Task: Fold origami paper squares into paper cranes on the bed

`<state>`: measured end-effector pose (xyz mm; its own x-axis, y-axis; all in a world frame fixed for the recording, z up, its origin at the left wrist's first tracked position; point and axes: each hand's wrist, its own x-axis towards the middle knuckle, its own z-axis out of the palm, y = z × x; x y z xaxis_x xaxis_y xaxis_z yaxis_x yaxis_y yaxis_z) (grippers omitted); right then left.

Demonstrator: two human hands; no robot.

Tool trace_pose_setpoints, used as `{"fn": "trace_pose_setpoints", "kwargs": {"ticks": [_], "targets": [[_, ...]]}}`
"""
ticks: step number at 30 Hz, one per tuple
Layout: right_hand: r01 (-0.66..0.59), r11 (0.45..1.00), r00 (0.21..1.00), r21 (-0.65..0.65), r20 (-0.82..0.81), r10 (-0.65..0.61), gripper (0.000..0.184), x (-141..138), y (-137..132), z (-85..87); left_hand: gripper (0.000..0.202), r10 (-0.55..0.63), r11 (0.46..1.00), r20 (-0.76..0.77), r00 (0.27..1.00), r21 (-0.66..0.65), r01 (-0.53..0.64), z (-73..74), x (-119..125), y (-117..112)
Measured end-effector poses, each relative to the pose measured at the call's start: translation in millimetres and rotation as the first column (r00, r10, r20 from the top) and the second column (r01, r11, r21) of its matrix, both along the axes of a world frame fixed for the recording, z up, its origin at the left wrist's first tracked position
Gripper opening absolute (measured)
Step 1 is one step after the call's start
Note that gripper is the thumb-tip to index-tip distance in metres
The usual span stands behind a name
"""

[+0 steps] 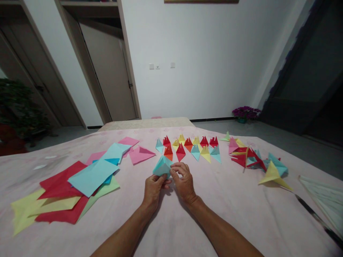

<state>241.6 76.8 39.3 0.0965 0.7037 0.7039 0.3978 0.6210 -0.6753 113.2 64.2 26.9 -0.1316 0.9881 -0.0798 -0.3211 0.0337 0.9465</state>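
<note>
A partly folded piece of light blue origami paper [162, 165] is held up above the cloth, between both hands. My left hand [154, 191] pinches its lower edge between thumb and fingers. At the paper's right corner, my right hand [184, 181] is closed with thumb and fingertips on the edge. Just beyond stand two rows of small folded paper birds [180, 151] in red, orange, yellow and light blue. Left of my hands lies a loose pile of coloured paper sheets, with a light blue sheet [93, 176] on top and a folded pink sheet [141, 155] beside it.
A heap of folded paper pieces [248, 157] and a yellow folded piece [273, 176] lie on the right. Near the right edge are a black pen [311, 207] and a clear plastic packet [325, 200]. A pale pink cloth [219, 200] covers the table.
</note>
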Motion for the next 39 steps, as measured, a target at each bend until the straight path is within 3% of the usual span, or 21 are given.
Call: {"fn": "trace_pose_setpoints", "kwargs": {"ticks": [14, 20, 25, 31, 39], "targets": [[-0.002, 0.999, 0.999, -0.049, -0.048, 0.0, 0.013, -2.0, -1.3, 6.3, 0.037, 0.009, 0.999, -0.042, 0.999, 0.034, -0.008, 0.0, -1.3, -1.6], [-0.024, 0.974, 0.989, -0.224, -0.151, -0.01, 0.007, -5.0, -2.3, 7.7, 0.036, 0.017, 0.999, -0.041, 0.999, 0.047, -0.015, -1.2, -4.5, 1.8], [-0.117, 0.942, 0.952, -0.314, -0.304, 0.016, 0.022, -8.8, 0.8, 6.1, 0.034, 0.033, 0.998, -0.114, 0.993, 0.054, -0.027, 0.4, -5.7, 0.7], [-0.074, 0.947, 0.974, -0.313, -0.227, 0.002, 0.014, -9.0, 0.7, 8.4, 0.03, 0.102, 0.993, -0.213, 0.972, 0.085, -0.086, 5.7, -5.9, -0.3], [0.011, 0.974, 0.993, -0.227, -0.112, -0.038, 0.008, -7.6, -2.8, 12.2, 0.032, 0.044, 0.997, -0.194, 0.98, 0.073, -0.031, 5.8, -4.0, -1.5]]}}
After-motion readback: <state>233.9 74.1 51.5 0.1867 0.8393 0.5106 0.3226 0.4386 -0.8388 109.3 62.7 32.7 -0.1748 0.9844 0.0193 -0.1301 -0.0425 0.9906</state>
